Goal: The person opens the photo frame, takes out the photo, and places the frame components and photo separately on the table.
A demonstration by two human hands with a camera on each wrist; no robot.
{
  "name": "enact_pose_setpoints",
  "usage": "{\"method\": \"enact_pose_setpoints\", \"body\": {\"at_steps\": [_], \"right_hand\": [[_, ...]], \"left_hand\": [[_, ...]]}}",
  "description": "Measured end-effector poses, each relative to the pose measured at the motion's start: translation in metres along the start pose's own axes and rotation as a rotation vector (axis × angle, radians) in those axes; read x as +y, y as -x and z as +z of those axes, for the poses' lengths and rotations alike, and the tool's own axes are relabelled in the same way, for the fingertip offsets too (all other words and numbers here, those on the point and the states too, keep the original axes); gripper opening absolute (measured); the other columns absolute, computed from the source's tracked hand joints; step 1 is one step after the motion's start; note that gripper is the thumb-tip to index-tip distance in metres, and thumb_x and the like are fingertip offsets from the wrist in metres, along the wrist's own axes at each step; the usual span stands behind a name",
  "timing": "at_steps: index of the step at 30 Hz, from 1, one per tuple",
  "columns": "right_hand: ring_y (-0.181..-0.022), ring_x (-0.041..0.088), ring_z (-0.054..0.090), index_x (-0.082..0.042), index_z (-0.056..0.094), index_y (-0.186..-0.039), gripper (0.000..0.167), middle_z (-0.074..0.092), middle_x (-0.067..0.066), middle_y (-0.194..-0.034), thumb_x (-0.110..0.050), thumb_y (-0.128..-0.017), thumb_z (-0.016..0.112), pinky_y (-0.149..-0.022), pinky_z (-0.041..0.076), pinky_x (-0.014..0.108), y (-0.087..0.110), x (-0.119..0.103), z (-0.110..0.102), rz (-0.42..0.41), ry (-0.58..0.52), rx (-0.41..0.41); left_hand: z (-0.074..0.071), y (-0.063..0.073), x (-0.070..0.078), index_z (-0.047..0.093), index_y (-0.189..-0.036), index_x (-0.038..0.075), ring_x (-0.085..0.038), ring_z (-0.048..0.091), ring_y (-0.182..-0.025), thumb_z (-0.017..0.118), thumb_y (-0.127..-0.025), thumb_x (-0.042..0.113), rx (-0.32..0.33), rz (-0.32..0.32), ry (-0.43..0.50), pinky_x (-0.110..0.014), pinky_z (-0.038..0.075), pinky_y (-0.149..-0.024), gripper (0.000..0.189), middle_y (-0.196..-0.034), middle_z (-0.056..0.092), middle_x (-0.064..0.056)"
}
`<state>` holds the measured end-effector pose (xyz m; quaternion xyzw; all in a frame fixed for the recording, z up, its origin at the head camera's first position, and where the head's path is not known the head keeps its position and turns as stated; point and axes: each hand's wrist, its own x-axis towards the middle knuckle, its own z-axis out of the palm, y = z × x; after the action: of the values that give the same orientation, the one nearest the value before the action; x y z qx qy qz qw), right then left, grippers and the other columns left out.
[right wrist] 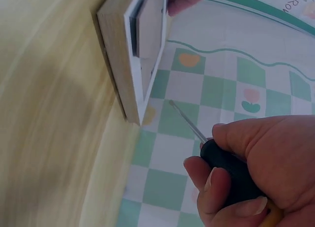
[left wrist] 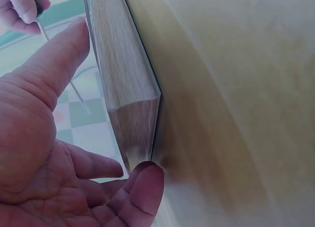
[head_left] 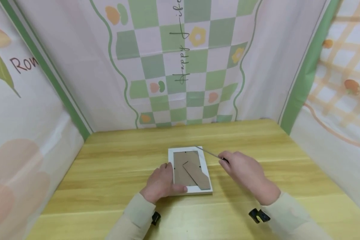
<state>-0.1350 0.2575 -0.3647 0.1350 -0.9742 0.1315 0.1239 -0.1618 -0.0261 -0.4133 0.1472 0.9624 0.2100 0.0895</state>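
Note:
A picture frame [head_left: 205, 166] lies face down on the wooden table, its brown backing board [head_left: 180, 176] and white border facing up. A stand leg [head_left: 199, 176] is attached to the backing, and small dark tabs show around the backing's edge. My left hand [head_left: 160, 183] grips the frame at its lower left corner, thumb across the near border and fingers at the left side. In my right hand [head_left: 246, 170] I hold a screwdriver [right wrist: 229, 173] by its dark handle. Its thin metal shaft points left, over the frame's far right corner, apart from the frame in the right wrist view.
The wooden table [head_left: 114, 160] extends around the frame on every side. Printed cloth with green checks [head_left: 174, 66] hangs behind it, and more patterned cloth [head_left: 342, 83] stands at both sides. Black wrist devices [head_left: 259, 216] sit on my sleeves.

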Motion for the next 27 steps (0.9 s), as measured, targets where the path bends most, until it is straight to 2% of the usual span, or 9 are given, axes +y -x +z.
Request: {"method": "enact_pose_setpoints", "body": {"at_steps": [4,9,15,20,27], "right_hand": [[-0.068,0.011,0.063,-0.015,0.076,-0.118,0.021,0.074,-0.003,-0.084,-0.025,-0.101,0.068,-0.051,0.046,0.030,0.000,-0.003,0.006,-0.013,0.013,-0.004],[-0.079,0.018,0.070,-0.020,0.077,-0.116,0.018,0.074,-0.003,-0.087,-0.025,-0.099,0.070,-0.054,0.052,0.035,0.002,-0.007,0.011,-0.036,0.056,0.013],[-0.074,0.016,0.066,-0.023,0.078,-0.113,0.017,0.070,-0.002,-0.083,-0.024,-0.097,0.073,-0.048,0.045,0.032,0.004,-0.011,0.015,-0.042,0.094,0.051],[-0.070,0.014,0.063,-0.024,0.077,-0.113,0.017,0.068,-0.002,-0.082,-0.023,-0.097,0.073,-0.046,0.042,0.031,0.004,-0.013,0.018,-0.034,0.105,0.053],[-0.065,0.013,0.058,-0.026,0.077,-0.117,0.022,0.067,-0.001,-0.082,-0.021,-0.095,0.074,-0.044,0.039,0.030,0.004,-0.016,0.024,-0.035,0.115,0.052]], "left_hand": [[0.000,-0.004,0.000,0.037,-0.155,-0.010,-0.052,0.048,-0.138,0.086,-0.076,0.062,0.008,0.028,0.000,-0.057,0.043,-0.114,0.117,-0.162,0.034,-0.031],[0.000,-0.008,0.000,0.038,-0.154,-0.010,-0.054,0.049,-0.136,0.086,-0.075,0.065,0.000,0.053,-0.042,-0.056,0.045,-0.113,0.119,-0.167,0.028,-0.028],[0.000,-0.010,-0.001,0.041,-0.152,-0.012,-0.055,0.052,-0.133,0.086,-0.074,0.065,-0.013,0.066,-0.069,-0.057,0.047,-0.110,0.118,-0.166,0.029,-0.029],[-0.001,-0.011,0.000,0.043,-0.150,-0.013,-0.055,0.055,-0.129,0.087,-0.073,0.064,-0.010,0.071,-0.082,-0.056,0.051,-0.105,0.117,-0.165,0.030,-0.030],[0.000,-0.013,0.001,0.040,-0.152,-0.012,-0.053,0.049,-0.137,0.086,-0.075,0.066,-0.036,0.045,-0.094,-0.055,0.047,-0.110,0.119,-0.166,0.027,-0.031]]}}
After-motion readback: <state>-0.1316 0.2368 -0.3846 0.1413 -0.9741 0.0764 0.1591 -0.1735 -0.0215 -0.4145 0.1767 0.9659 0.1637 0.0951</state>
